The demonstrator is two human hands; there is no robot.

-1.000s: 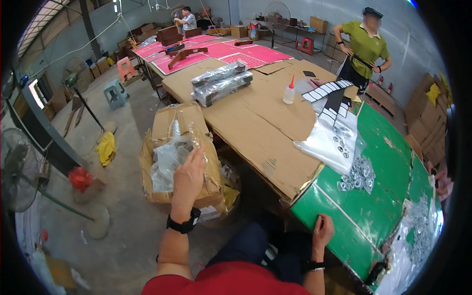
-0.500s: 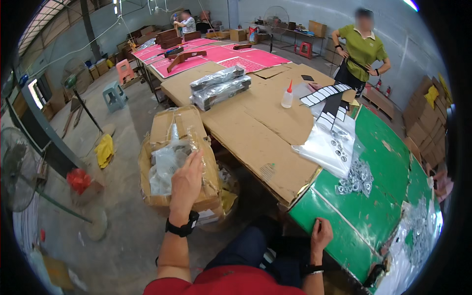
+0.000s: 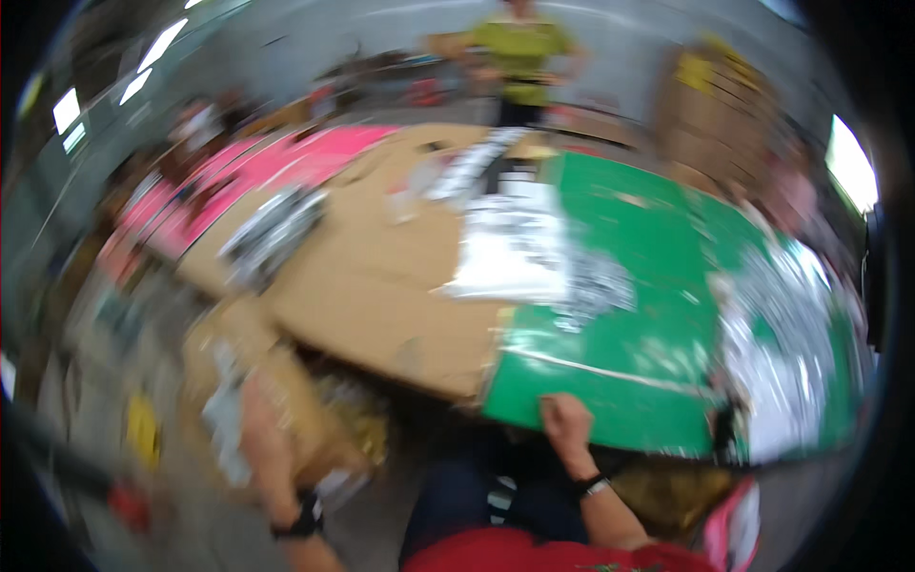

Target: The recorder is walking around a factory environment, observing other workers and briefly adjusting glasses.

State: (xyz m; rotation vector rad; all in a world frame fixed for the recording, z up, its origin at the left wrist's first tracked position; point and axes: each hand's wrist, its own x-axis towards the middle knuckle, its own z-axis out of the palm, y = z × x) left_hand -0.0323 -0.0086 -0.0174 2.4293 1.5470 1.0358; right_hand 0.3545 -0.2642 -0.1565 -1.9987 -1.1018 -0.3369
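— Where is the left hand (image 3: pixel 259 419)?
— Down in the open cardboard box (image 3: pixel 286 400) on the floor, just left of the worktop (image 3: pixel 381 296). It rests on the crinkled plastic bag (image 3: pixel 224 424) inside; the picture is smeared, so I cannot tell whether its grip is clenched or released.
— And the right hand (image 3: pixel 564 422)?
— Its grip is curled over the near edge of the green board (image 3: pixel 648 353) lying on the worktop.
— Anything else?
— A white sheet (image 3: pixel 510 257) with small grey parts (image 3: pixel 596 286) lies beyond. A person in a yellow-green shirt (image 3: pixel 519 48) stands at the far side.
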